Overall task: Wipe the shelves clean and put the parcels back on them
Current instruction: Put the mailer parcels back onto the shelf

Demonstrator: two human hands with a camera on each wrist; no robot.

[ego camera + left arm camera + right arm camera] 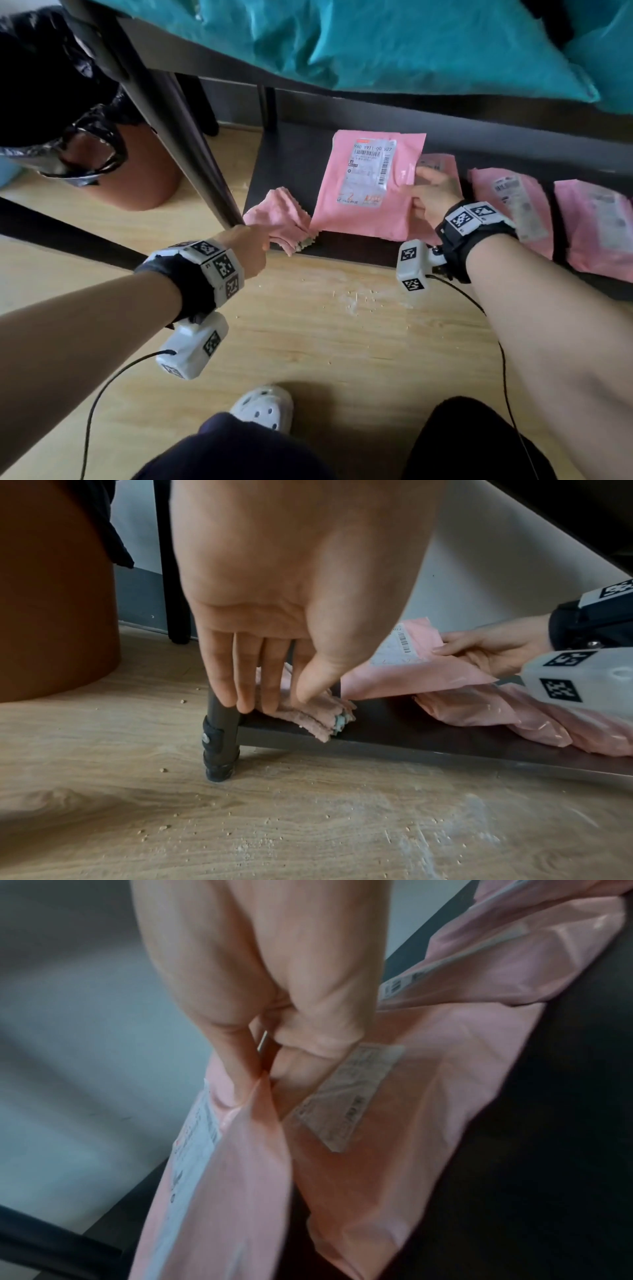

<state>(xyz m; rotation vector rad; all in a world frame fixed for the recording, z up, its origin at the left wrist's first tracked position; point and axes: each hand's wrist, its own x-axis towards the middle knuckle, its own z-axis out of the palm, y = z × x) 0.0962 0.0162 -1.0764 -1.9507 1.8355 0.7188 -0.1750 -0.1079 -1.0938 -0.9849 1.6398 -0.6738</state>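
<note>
A folded pink cloth [281,219] [315,718] lies at the left front corner of the dark bottom shelf [284,161] [394,721]. My left hand [253,246] [267,696] reaches down onto it with straight fingers, fingertips and thumb resting on the cloth. My right hand [419,186] [479,650] [260,1056] pinches the right edge of a large pink parcel [366,185] [411,674] [240,1177] with a white label, holding it tilted just above the shelf. Another pink parcel [442,164] [428,1096] lies under that hand.
Two more pink parcels [510,202] [599,226] lie further right on the shelf. Teal parcels [376,41] fill the shelf above. A dark post [178,137] stands left of the cloth, a brown bin [137,164] beyond it. Crumbs [356,298] dot the wood floor.
</note>
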